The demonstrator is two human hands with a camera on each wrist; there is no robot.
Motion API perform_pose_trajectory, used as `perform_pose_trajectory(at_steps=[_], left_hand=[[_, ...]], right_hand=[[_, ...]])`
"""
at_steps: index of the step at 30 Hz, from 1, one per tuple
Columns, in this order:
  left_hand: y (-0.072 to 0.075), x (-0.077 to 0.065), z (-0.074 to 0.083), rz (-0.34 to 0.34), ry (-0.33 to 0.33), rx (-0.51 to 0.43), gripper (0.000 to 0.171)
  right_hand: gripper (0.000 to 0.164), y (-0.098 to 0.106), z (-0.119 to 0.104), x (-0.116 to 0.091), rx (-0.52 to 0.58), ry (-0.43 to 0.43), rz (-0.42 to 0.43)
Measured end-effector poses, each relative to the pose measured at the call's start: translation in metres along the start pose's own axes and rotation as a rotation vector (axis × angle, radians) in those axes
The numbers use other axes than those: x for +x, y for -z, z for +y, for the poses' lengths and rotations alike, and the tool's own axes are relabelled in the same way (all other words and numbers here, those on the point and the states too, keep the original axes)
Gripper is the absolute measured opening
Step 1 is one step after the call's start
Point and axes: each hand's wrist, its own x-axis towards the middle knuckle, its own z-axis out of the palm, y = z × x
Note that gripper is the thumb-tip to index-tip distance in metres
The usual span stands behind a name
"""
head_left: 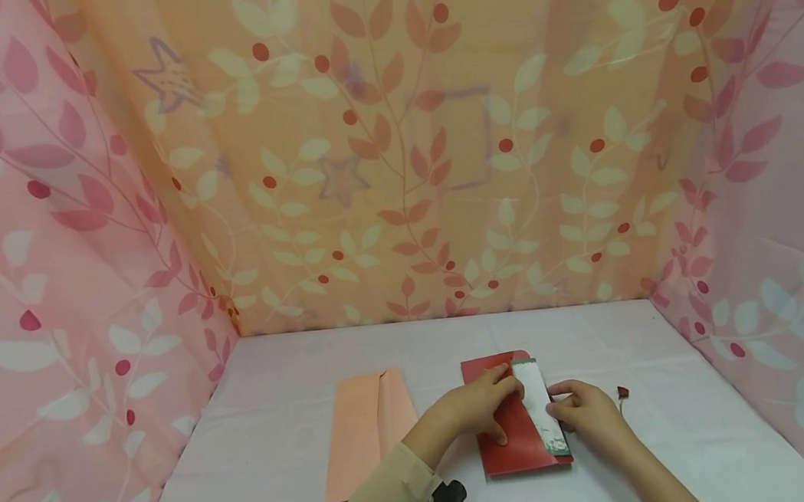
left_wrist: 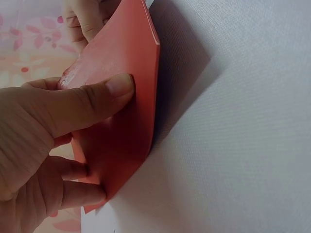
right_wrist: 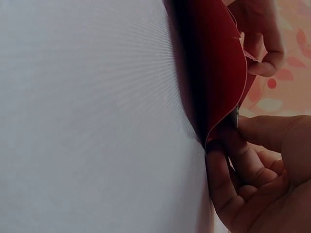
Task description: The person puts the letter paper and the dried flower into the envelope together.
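A red envelope [head_left: 513,438] lies on the white cloth, its open side facing right. Out of that side shows a white card [head_left: 537,396] with dark green ends and a floral print. My left hand [head_left: 477,406] grips the envelope by its front, the thumb [left_wrist: 104,97] against the red face in the left wrist view and a finger curled at the opening. My right hand [head_left: 589,410] pinches the card's right edge between thumb and fingers. In the right wrist view, some of these fingers [right_wrist: 221,179] are partly hidden by the envelope's raised flap [right_wrist: 221,73].
To the left lies a peach envelope [head_left: 358,430], partly behind my left forearm. A small dark red piece on a thin cord [head_left: 623,392] lies right of my right hand. Patterned curtains [head_left: 395,144] enclose the table's back and sides. A black device [head_left: 450,495] sits at my left wrist.
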Motion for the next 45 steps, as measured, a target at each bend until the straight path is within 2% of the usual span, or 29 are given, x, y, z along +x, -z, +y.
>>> perform_pose_trajectory(at_steps=[5,9,17,20,29,36,40,45], left_hand=[[0.0,-0.001,0.001,0.008,0.006,0.0,0.068],[0.001,-0.001,0.001,0.02,0.008,0.016,0.068],[0.003,-0.003,0.002,0.012,0.02,0.034,0.068],[0.004,-0.004,0.003,0.007,0.018,0.054,0.069],[0.001,-0.001,0.003,0.054,-0.046,0.209,0.072],[-0.001,0.001,-0.004,0.068,-0.072,0.249,0.075],[-0.002,0.002,-0.008,0.068,-0.091,0.233,0.076],[-0.001,0.003,-0.011,0.058,-0.111,0.183,0.077]], right_hand=[[0.043,0.0,-0.003,0.002,-0.019,0.008,0.0],[0.044,0.002,-0.008,0.005,-0.055,0.046,-0.022],[0.062,0.008,-0.016,0.007,-0.069,0.104,-0.188],[0.064,0.007,-0.017,0.009,-0.083,0.122,-0.214],[0.063,0.0,-0.013,0.017,-0.079,0.142,-0.195],[0.061,-0.004,-0.011,0.023,-0.076,0.191,-0.216],[0.062,-0.005,-0.01,0.023,-0.055,0.215,-0.25],[0.064,-0.002,-0.01,0.021,0.068,0.186,-0.375]])
